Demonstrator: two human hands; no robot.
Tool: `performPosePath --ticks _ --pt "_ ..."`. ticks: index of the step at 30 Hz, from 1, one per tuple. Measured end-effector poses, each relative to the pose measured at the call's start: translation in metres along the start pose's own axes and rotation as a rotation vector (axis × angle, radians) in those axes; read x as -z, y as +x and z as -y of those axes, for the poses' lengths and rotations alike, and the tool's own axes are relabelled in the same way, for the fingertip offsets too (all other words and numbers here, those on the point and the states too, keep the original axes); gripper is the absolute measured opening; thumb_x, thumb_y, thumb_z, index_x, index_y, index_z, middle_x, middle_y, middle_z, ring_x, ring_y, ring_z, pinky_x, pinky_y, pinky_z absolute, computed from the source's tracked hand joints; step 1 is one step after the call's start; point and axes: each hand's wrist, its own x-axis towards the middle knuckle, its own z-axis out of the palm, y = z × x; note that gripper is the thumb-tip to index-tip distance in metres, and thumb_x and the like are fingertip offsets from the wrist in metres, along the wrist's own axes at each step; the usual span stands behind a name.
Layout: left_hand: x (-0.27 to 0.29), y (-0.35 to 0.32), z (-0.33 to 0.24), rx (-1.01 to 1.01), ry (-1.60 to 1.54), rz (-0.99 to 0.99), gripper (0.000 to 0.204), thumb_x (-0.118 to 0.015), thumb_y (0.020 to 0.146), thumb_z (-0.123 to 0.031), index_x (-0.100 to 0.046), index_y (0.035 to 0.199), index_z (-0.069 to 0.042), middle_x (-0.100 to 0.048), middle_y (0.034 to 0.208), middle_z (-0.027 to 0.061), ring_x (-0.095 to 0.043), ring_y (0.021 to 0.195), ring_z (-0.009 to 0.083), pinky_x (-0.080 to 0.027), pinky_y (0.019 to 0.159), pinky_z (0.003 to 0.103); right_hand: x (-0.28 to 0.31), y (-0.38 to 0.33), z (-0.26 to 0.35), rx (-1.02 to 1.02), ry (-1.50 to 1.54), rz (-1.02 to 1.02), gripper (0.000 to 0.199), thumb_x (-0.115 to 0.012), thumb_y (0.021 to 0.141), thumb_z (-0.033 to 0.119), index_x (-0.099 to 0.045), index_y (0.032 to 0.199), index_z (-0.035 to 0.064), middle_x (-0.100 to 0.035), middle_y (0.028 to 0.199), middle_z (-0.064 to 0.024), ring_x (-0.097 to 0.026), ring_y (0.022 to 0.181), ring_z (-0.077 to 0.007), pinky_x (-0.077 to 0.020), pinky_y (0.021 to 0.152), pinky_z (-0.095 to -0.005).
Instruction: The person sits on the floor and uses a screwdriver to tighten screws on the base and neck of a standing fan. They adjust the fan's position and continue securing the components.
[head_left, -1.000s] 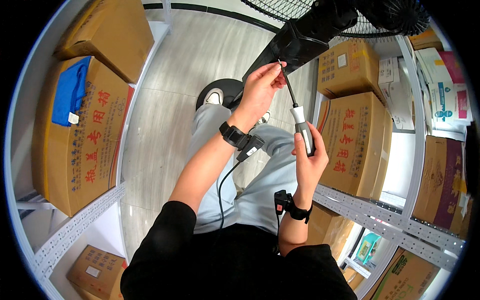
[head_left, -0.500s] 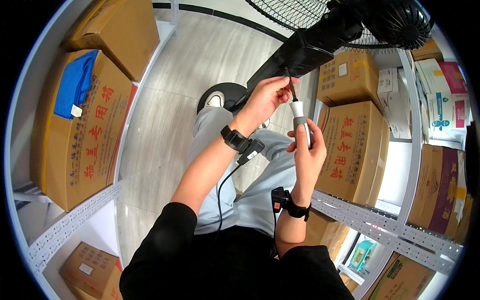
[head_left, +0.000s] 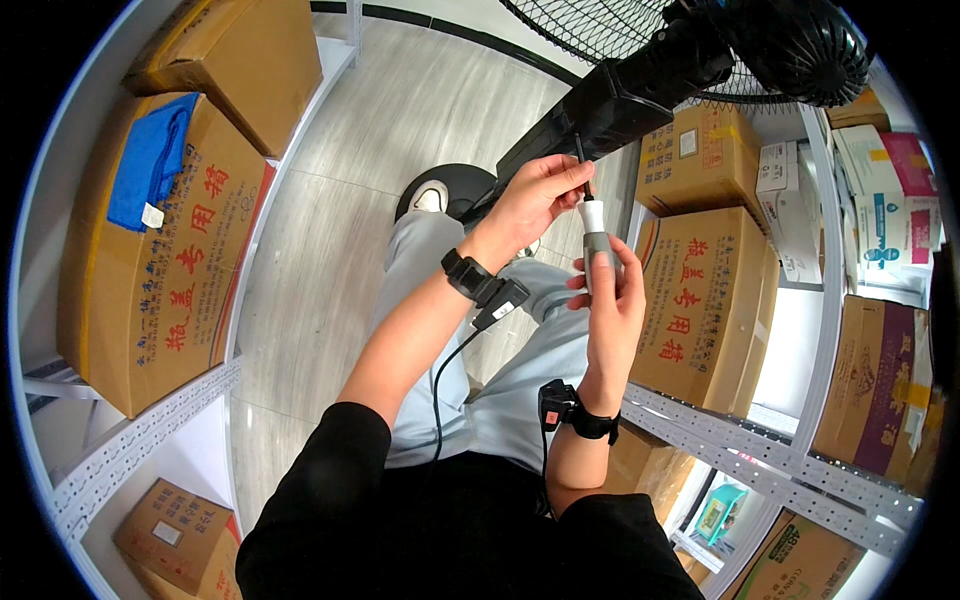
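A screwdriver [head_left: 595, 240] with a grey and white handle and a dark shaft points away from me. My right hand [head_left: 614, 300] is closed around its handle. Higher up, my left hand [head_left: 545, 195] pinches the shaft between thumb and fingers. The shaft's tip is against or just in front of the black column [head_left: 570, 125] of a standing fan; whether it sits in a screw I cannot tell. At the top right are the fan's wire cage [head_left: 590, 25] and its dark motor housing [head_left: 795, 50].
Shelves with cardboard boxes flank me: a left box [head_left: 190, 250] under a blue cloth [head_left: 150, 165], a right box [head_left: 690, 300] close beside my right hand. The fan's round base [head_left: 450, 185] is by my shoe [head_left: 430, 197]. Cables hang from both wrist straps.
My left fingers have closed in on the screwdriver's shaft. The right hand and handle have shifted very slightly left, and the whole view has moved a little.
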Motion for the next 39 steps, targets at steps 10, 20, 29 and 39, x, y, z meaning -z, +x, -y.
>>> performPosePath --ticks 10,20,29,39 --pt "-0.003 -0.003 -0.012 0.048 0.030 0.082 0.023 -0.058 0.092 -0.012 -0.060 0.110 0.002 -0.065 0.094 0.0070 -0.051 0.072 0.0058 -0.043 0.071 0.020 0.006 0.001 -0.002 -0.014 0.052 0.047 0.036 -0.056 0.094 0.020 -0.049 0.123 -0.0011 -0.062 0.103 -0.0099 -0.060 0.069 -0.0112 -0.0455 0.054 -0.0222" --pt "-0.007 -0.006 -0.016 0.073 0.038 0.025 0.025 -0.058 0.093 -0.014 -0.059 0.113 0.001 -0.064 0.094 0.0044 -0.052 0.075 0.0066 -0.043 0.070 0.021 0.016 0.010 0.000 -0.194 0.498 0.260 0.033 -0.050 0.097 0.020 -0.049 0.123 -0.0011 -0.063 0.091 -0.0104 -0.060 0.069 -0.0119 -0.0450 0.053 -0.0205" --pt "-0.009 -0.002 -0.019 0.102 0.116 0.005 0.020 -0.061 0.091 -0.011 -0.060 0.108 0.000 -0.064 0.092 0.0049 -0.053 0.073 0.0049 -0.044 0.071 0.021 0.011 0.007 -0.011 0.136 -0.200 -0.007 0.033 -0.050 0.097 0.023 -0.050 0.123 0.0026 -0.064 0.091 -0.0100 -0.059 0.070 -0.0101 -0.0437 0.053 -0.0216" --pt "-0.011 0.001 -0.016 0.069 0.207 -0.049 0.016 -0.064 0.089 -0.015 -0.062 0.101 -0.004 -0.063 0.087 0.0014 -0.051 0.070 0.0051 -0.043 0.068 0.020 0.011 0.008 -0.009 0.604 -0.716 -0.153 0.037 -0.058 0.093 0.024 -0.052 0.121 0.0011 -0.064 0.095 -0.0100 -0.060 0.070 -0.0117 -0.0448 0.053 -0.0239"
